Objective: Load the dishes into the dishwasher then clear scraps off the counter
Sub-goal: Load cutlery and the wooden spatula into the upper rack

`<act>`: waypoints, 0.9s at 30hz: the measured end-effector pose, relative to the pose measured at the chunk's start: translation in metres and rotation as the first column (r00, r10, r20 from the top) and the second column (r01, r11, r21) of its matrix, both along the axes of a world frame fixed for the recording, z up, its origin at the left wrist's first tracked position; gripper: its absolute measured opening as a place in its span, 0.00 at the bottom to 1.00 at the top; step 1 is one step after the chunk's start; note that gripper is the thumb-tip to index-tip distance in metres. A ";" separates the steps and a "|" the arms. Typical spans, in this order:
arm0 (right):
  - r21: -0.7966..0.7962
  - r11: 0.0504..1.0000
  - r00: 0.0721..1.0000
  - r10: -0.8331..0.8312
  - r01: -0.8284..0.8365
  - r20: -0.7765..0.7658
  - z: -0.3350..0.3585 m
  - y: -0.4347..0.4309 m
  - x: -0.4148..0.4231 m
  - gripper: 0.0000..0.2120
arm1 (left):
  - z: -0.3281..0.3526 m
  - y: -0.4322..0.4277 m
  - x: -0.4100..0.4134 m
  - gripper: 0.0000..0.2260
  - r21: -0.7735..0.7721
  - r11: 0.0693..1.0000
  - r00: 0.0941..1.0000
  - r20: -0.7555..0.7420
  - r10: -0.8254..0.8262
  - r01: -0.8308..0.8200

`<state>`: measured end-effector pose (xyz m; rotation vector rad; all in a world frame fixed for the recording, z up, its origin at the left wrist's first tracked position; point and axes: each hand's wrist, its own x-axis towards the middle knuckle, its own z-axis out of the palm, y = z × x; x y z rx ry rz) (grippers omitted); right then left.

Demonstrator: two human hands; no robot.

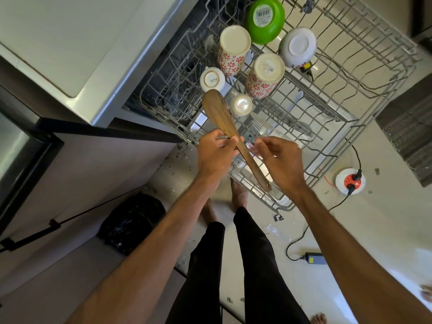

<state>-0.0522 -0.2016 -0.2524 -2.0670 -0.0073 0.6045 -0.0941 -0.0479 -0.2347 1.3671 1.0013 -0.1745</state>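
Gripping spatula (221, 115) mid-handle in left hand (214, 153), frame centre; right hand (279, 160) alongside, slack, empty. Best laid flat on rack (311, 106), blade clear of upturned cups (265, 76).
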 end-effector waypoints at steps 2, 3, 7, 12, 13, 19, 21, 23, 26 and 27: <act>0.133 0.989 0.996 0.077 -0.071 -0.042 0.016 0.007 0.001 0.04 | -0.001 0.000 0.001 0.04 0.031 0.999 0.999 -0.014 0.037 -0.037; 0.138 0.983 0.991 0.128 -0.122 -0.029 0.020 0.008 0.002 0.05 | 0.000 0.000 0.002 0.04 0.031 0.998 0.998 -0.013 0.057 -0.057; -0.094 0.953 0.955 0.293 -0.288 0.044 0.012 0.005 0.012 0.14 | 0.008 0.000 0.006 0.05 -0.012 0.995 0.995 0.001 0.096 -0.096; -0.217 0.927 0.944 0.326 -0.307 0.057 -0.004 -0.007 0.018 0.07 | 0.005 0.008 0.008 0.04 -0.015 1.000 0.999 -0.040 0.024 -0.025; -0.265 0.912 0.939 0.339 -0.311 0.063 -0.008 -0.012 0.017 0.06 | 0.003 0.013 0.008 0.03 0.020 1.000 0.998 -0.050 0.024 -0.023; -0.426 0.829 0.924 0.379 -0.362 -0.047 -0.036 -0.021 -0.007 0.04 | -0.003 0.037 -0.004 0.09 0.407 0.913 0.998 -0.065 -0.003 0.029; -0.458 0.800 0.913 0.400 -0.388 -0.076 -0.045 -0.012 -0.016 0.06 | -0.002 0.039 -0.009 0.10 0.448 0.894 0.999 -0.047 -0.009 0.029; -0.479 0.788 0.914 0.395 -0.388 -0.090 -0.052 -0.002 -0.020 0.06 | -0.003 0.040 -0.013 0.11 0.451 0.891 0.998 -0.047 -0.029 0.047; -0.517 0.759 0.907 0.413 -0.395 -0.085 -0.059 0.010 -0.019 0.07 | -0.002 0.042 -0.017 0.12 0.444 0.893 0.998 -0.049 -0.049 0.065; -0.531 0.751 0.906 0.416 -0.392 -0.079 -0.061 0.013 -0.017 0.08 | -0.002 0.042 -0.017 0.12 0.440 0.896 0.998 -0.046 -0.054 0.068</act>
